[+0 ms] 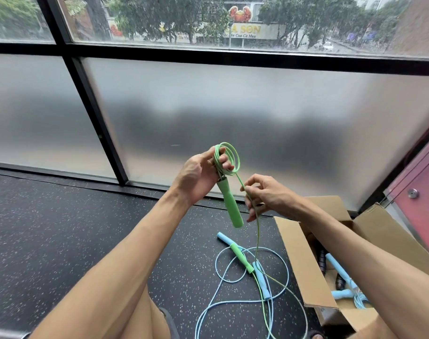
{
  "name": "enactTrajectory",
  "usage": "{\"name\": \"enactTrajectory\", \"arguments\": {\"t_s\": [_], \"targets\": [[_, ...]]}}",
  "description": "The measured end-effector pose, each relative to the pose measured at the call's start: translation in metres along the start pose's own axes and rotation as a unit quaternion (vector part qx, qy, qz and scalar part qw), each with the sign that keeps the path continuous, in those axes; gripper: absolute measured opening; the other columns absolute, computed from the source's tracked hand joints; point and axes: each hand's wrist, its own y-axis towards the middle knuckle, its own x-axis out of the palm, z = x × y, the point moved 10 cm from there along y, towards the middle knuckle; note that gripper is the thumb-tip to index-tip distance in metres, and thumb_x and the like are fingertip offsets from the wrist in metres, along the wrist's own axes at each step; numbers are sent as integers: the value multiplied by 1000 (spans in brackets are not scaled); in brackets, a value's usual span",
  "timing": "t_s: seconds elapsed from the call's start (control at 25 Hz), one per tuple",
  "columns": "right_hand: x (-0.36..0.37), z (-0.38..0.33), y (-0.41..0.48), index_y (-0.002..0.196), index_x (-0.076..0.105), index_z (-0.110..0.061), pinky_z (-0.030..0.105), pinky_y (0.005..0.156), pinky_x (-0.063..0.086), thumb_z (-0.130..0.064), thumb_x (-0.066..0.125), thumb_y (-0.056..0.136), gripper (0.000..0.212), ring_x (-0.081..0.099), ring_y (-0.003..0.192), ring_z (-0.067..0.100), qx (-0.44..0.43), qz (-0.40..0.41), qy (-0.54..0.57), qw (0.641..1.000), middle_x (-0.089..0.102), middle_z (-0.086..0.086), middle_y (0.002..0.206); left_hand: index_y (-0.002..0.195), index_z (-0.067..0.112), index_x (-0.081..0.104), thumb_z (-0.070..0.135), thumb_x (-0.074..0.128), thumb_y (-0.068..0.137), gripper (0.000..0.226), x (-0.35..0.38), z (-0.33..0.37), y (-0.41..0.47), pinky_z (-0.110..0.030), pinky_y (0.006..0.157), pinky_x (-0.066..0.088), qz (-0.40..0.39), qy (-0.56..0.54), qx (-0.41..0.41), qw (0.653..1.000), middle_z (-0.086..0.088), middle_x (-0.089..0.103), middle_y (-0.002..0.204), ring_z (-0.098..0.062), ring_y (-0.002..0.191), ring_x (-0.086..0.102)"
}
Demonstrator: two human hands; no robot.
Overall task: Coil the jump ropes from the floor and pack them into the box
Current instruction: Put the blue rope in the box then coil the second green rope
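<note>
- Green jump rope (pixel 227 157) half coiled: several loops and one handle gripped in left hand (pixel 198 177), cord pinched by right hand (pixel 265 194), tail trailing down to floor (pixel 86 228).
- Blue jump rope (pixel 262 282) sprawled loose, not yet coiled.
- Box (pixel 304 265) open at right, packed blue rope (pixel 340 272) already inside.

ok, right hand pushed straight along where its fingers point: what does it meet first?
Probably the green handle hanging below the left hand: the right hand, pinching the green cord, points its fingers left at it. Depth unclear from one view.
</note>
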Motion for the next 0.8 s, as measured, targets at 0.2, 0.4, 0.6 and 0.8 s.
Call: {"name": "enactTrajectory", "arguments": {"t_s": [0.2, 0.4, 0.6, 0.8], "targets": [[17, 11, -7, 103, 47, -2, 52, 60, 59, -15, 52, 102, 14, 57, 52, 28, 49, -59, -10, 997, 56, 17, 67, 97, 3, 56, 14, 45, 104, 17, -39, 31, 2, -34, 76, 56, 140, 34, 154, 977, -8, 60, 74, -20, 65, 63], [26, 14, -8, 101, 52, 0, 38, 50, 57, -19, 60, 98, 20, 56, 54, 27, 56, -87, -46, 994, 55, 17, 72, 100, -1, 55, 16, 53, 101, 17, -60, 57, -13, -33, 73, 55, 278, 269, 264, 883, -11, 71, 72, -23, 64, 71], [27, -4, -7, 88, 65, -7, 22, 43, 30, -26, 53, 101, 26, 35, 48, 10, 11, -90, -91, 992, 42, -2, 59, 85, 6, 56, 16, 58, 97, 16, -44, 53, -7, -27, 63, 55, 226, 555, 236, 765, -6, 71, 65, -16, 57, 70], [6, -20, -3, 79, 63, -9, 20, 42, 20, -22, 46, 105, 33, 24, 46, 8, -18, -34, -56, 998, 30, -7, 54, 78, 8, 57, 11, 54, 97, 19, -41, -6, 9, -35, 57, 57, 71, 642, 8, 764, -9, 66, 64, -18, 50, 63]]}}
